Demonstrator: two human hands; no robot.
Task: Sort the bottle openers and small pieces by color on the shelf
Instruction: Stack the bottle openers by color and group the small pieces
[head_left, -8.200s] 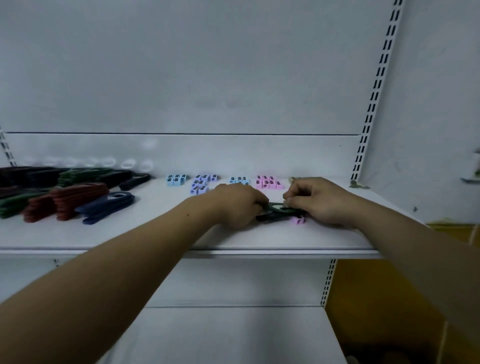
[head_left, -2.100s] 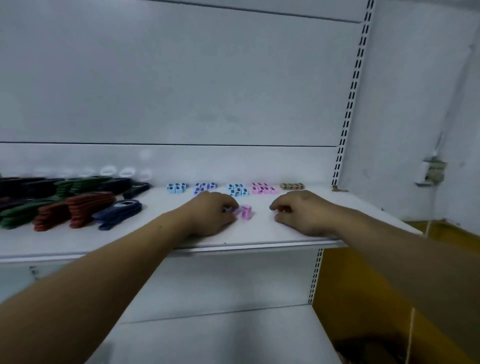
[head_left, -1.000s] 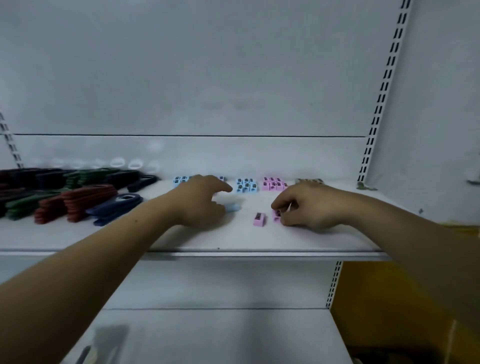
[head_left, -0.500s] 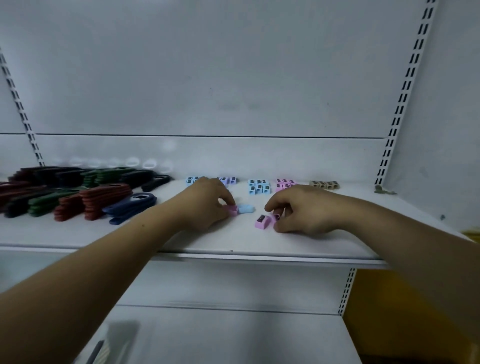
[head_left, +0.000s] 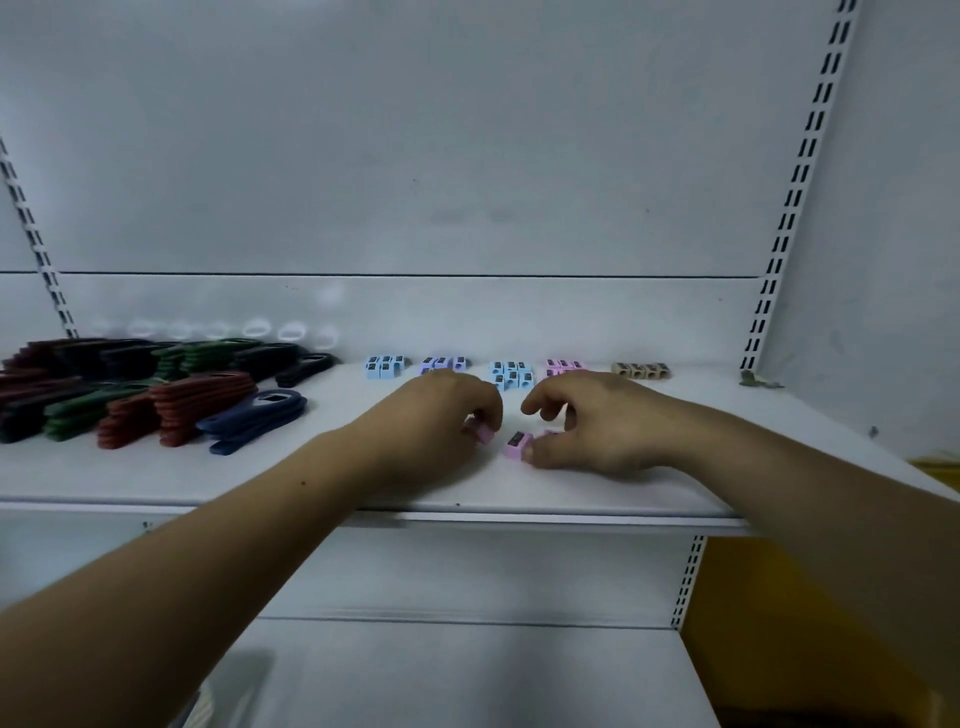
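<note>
White shelf (head_left: 156, 478), viewed from the front and slightly above. At the shelf's left end, stacked bottle openers (head_left: 176, 402) in black, green and red, with blue openers (head_left: 254, 415) nearest mid-shelf. Along the shelf's back edge, small pieces in colour groups: light blue group (head_left: 382, 366), purple group (head_left: 444, 362), blue group (head_left: 511, 374), pink group (head_left: 563, 364), tan group (head_left: 641, 370). Mid-shelf, left hand (head_left: 441, 415) pinching a pink piece (head_left: 480, 431) between thumb and curled fingers. Beside it, flat on the shelf, second pink piece (head_left: 517, 446), touched by the thumb of the right hand (head_left: 597, 421), fingers curled, apparently nipping a third pink piece (head_left: 550, 434), mostly hidden.
</note>
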